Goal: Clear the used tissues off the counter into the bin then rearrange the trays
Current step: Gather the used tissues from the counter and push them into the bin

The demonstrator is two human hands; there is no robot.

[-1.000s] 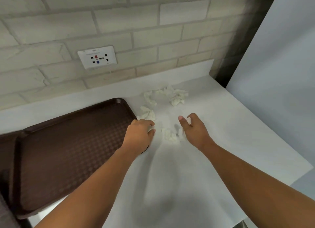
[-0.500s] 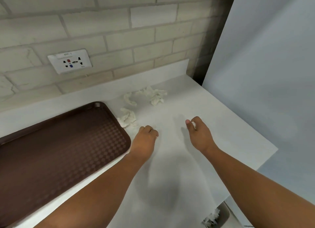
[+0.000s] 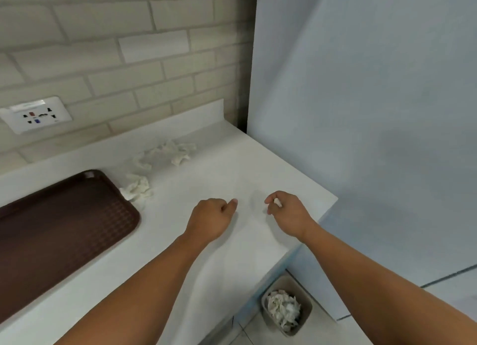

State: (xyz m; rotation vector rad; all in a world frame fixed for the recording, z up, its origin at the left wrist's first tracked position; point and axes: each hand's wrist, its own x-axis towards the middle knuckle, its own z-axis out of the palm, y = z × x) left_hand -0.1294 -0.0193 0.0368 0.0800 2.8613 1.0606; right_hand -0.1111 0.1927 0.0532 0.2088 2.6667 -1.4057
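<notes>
Tissues are the step in hand, as I judge it; the trays come after. My right hand (image 3: 289, 213) is curled round a tissue scrap (image 3: 278, 202), and a white end of it pokes out between my fingers. My left hand (image 3: 211, 215) is clenched, knuckles up, just above the counter (image 3: 245, 254). Nothing white shows in it, so I cannot tell whether it holds a tissue.

Two lots of tissue lie on the counter. A crumpled tissue (image 3: 136, 190) sits just beside the far corner of the brown tray (image 3: 64, 228); I cannot tell if it touches the rim. A looser heap of tissues (image 3: 167, 153) lies further back, near the brick wall. The bin (image 3: 307, 312) stands on the floor below the counter's right end, already part full of white paper.

So the clearing looks about half done to me. The next move calls for carrying my hands out past the counter's edge and down over the bin's mouth before I let go. Paper this light would drift if I dropped it from high up. The mouth is small and partly tucked under the counter, so I should go low and release right above it. Then I reach back for the two lots by the wall, and only after that turn to the tray.
</notes>
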